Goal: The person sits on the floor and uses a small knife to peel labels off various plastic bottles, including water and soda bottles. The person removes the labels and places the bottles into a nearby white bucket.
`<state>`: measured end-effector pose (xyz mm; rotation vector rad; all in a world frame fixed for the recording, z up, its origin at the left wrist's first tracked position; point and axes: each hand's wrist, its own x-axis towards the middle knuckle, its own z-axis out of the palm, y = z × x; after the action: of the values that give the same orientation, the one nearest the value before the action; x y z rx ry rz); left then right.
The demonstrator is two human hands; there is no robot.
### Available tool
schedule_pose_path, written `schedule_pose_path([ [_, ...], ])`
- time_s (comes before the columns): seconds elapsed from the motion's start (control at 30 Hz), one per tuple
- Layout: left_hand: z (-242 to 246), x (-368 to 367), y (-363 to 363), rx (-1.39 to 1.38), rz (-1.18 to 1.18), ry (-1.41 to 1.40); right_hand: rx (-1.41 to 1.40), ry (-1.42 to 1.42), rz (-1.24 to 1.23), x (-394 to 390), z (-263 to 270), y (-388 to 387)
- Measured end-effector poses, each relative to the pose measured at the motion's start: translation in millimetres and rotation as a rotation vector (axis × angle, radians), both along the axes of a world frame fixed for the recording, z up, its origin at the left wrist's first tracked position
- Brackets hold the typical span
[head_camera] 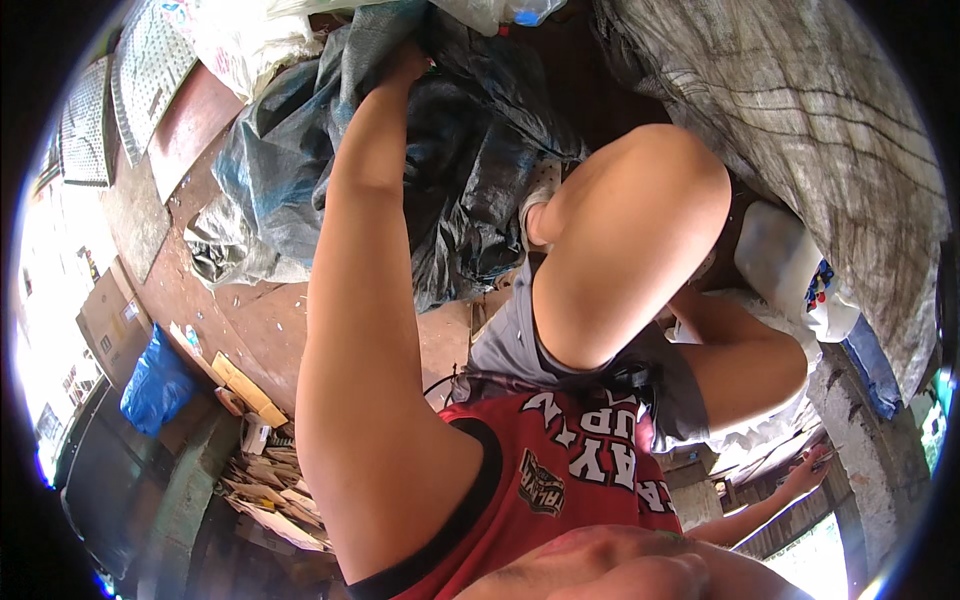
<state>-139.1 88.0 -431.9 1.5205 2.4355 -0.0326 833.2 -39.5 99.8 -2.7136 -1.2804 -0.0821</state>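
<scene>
My left arm reaches up the view, and my left hand (pixel 405 64) is in the folds of a dark grey-blue woven plastic sack (pixel 465 172). The sack's cloth gathers at the hand and covers most of the fingers. Crumpled, it spreads over the brown floor before me. At the lower right, my right hand (pixel 810 469) is held out to the side, well away from the sack. Its fingers are curled around a thin, pointed object (pixel 834 451), too small to identify. My bent knees (pixel 660 172) rise between the two hands.
A large, full woven sack (pixel 795 97) bulges at the upper right. White plastic bags (pixel 247 37) lie at the upper left. Further left are a blue plastic bag (pixel 156 382), a cardboard box (pixel 112 326) and stacked flattened cardboard (pixel 274 495). A concrete post (pixel 855 435) stands at right.
</scene>
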Motion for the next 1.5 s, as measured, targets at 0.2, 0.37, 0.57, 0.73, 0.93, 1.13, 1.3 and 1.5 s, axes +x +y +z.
schedule_pose_path([
  [0.2, 18.0, 8.8, 7.0, -0.231, -0.353, 0.139, 0.039, -0.141, 0.289, -19.4, 5.9, 35.5],
  [0.37, 52.4, 61.3, -52.7, -0.214, -0.292, 0.040, 0.051, -0.331, 0.596, -51.1, 17.8, 62.3],
  [0.57, 161.4, 131.2, -142.2, -0.472, -0.010, -0.432, 0.233, 0.439, 0.441, -154.7, 14.6, 60.6],
  [0.73, 357.5, 173.5, -204.3, -0.150, 0.036, -0.412, 0.261, 0.791, 0.527, -248.7, -22.2, 88.6],
  [0.93, 500.7, 254.0, -181.6, 0.633, -0.125, -0.631, 0.260, 1.586, 0.899, -375.5, -41.4, 103.0],
  [1.13, 556.4, 342.1, -112.9, 0.926, -0.304, -0.839, 0.458, 1.727, 0.876, -360.3, -27.2, 75.4],
  [1.3, 554.8, 446.8, -82.6, 0.537, -0.776, -0.379, 0.858, 1.536, 0.703, -261.9, -34.0, 88.9],
  [1.5, 543.6, 500.2, -66.1, 0.496, -1.046, 0.024, 0.881, 1.484, 0.230, -202.7, -67.5, 80.4],
])
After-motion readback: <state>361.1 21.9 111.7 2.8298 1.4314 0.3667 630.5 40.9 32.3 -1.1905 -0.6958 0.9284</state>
